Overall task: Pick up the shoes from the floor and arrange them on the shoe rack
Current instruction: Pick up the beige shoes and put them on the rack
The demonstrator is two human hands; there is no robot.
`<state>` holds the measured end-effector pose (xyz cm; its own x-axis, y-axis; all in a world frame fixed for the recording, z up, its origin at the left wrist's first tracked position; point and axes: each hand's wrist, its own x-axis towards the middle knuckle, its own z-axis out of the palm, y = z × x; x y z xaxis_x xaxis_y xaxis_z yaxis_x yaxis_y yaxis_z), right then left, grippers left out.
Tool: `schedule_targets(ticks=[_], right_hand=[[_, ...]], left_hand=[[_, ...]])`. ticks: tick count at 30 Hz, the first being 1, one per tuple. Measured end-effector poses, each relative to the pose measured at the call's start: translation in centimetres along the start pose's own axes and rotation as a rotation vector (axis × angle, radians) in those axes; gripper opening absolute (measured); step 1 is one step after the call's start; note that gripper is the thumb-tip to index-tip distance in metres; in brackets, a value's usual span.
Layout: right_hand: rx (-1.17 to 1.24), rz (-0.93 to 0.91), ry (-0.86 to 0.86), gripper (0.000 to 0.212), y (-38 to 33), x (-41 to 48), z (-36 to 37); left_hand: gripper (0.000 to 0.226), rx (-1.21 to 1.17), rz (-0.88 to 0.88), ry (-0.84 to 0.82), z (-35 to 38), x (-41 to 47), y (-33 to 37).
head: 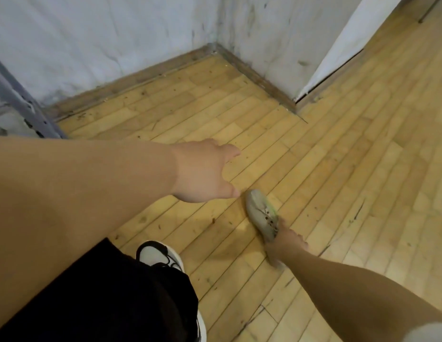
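Hands: right hand (285, 245) grips the pale sneaker (260, 213) by its collar, left hand (202, 171) hangs empty, fingers relaxed; sneaker looks light, soft upper, stiffer sole, so collar hold suits.

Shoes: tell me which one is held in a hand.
The pale grey shoe with green trim, gripped by the right hand. The black-and-white shoe is being worn, not held.

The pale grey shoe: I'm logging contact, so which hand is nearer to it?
Right. The right hand grips the pale grey shoe at its heel end. The left hand is just left of the toe in the head view and holds nothing.
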<state>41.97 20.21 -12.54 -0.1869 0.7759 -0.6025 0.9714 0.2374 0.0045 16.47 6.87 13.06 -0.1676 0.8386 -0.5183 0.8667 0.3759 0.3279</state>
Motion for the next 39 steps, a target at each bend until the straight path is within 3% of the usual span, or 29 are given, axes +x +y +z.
schedule_targets(ticks=[3,5,11,13,17,22,26,31,36,39], right_hand=[[0.331,-0.141,-0.063,0.079,-6.6,-2.4,-3.0],[0.379,-0.328,-0.121,0.071,-12.1,-5.0,-6.3],[-0.112,-0.907,-0.177,0.075,-25.9,-18.5,-17.2],[-0.271,-1.045,-0.16,0.078,-30.7,-23.4,-17.6],[-0.585,-1.313,-0.179,0.082,-41.0,-34.6,-13.3],[-0.901,-1.529,-0.197,0.077,-51.0,-46.4,-0.5],[-1.109,-1.586,-0.249,0.053,-56.2,-53.7,11.0],[-1.184,-1.572,-0.26,0.075,-59.9,-57.6,24.6],[-1.11,-1.516,-0.187,0.067,-61.6,-57.0,32.0],[-1.037,-1.384,-0.158,0.071,-62.3,-55.8,32.9]], left_hand=[[0.083,0.028,-0.056,0.007,-1.4,-1.1,-0.6],[0.08,0.077,-0.099,0.033,-2.5,-2.6,-1.9],[0.06,0.075,-0.285,0.095,-5.0,-16.9,-11.6],[0.063,0.089,-0.439,0.099,-3.6,-23.5,-16.5],[0.056,-0.036,-0.829,0.047,3.0,-37.1,-25.8],[0.071,-0.35,-1.245,0.031,18.0,-51.6,-34.9],[0.089,-0.671,-1.46,0.116,30.6,-59.0,-38.2],[0.117,-1.046,-1.646,0.239,42.7,-62.3,-41.3],[0.115,-1.353,-1.655,0.462,47.6,-58.5,-44.0],[0.125,-1.354,-1.722,0.561,49.0,-54.7,-46.8]])
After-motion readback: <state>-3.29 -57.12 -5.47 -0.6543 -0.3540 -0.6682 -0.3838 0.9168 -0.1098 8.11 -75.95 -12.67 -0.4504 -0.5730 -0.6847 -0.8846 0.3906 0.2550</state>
